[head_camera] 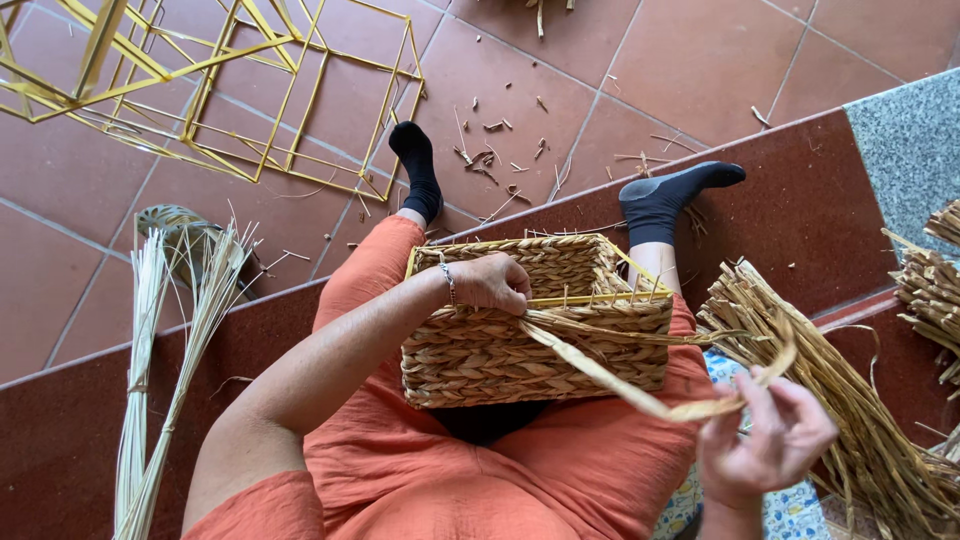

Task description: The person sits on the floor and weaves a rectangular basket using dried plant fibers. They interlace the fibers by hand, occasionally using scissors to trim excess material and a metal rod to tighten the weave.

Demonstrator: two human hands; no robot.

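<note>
- A half-woven straw basket (520,335) on a yellow frame rests on the person's lap.
- The left hand (490,283) presses on the basket's top rim, fingers curled over the weave.
- The right hand (770,440) pinches a flat straw strand (610,380) running from the rim, pulled out to the right.
- A bundle of loose straw (850,420) lies just beside the right hand.
- Bare yellow wire frames (200,90) sit on the tiled floor (700,50).
</note>
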